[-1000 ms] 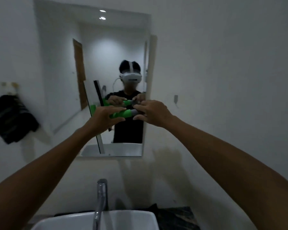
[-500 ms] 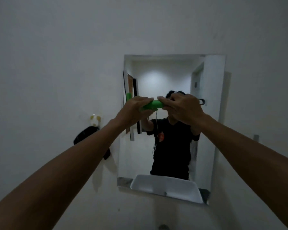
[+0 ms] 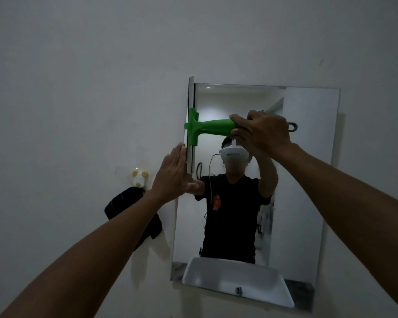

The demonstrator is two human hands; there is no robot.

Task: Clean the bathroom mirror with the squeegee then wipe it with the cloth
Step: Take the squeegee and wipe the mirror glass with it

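Up at the mirror's (image 3: 308, 180) left edge, the green squeegee (image 3: 207, 128) is held with its blade standing upright along that edge and its handle running level toward three o'clock. The right hand (image 3: 263, 134) grips the handle's far end, fingers curled round it from above, with a dark hanging loop poking out past the knuckles. The left hand (image 3: 174, 175) is flat and wide, fingers straight and together, its fingertips touching the lower end of the blade at the mirror's left border; it holds nothing. Both bare forearms reach up from the bottom corners of the view.

The mirror hangs on a plain white wall (image 3: 101, 65) and reflects the person in a black shirt wearing a white headset, with a white basin showing along the glass at six o'clock. At nine o'clock from the mirror, near its left side and below the squeegee, a dark cloth (image 3: 124, 203) hangs from a small white-and-yellow hook (image 3: 139, 177) fixed to the wall, partly hidden behind the left forearm. Pale streaks mark the wall beneath the cloth.
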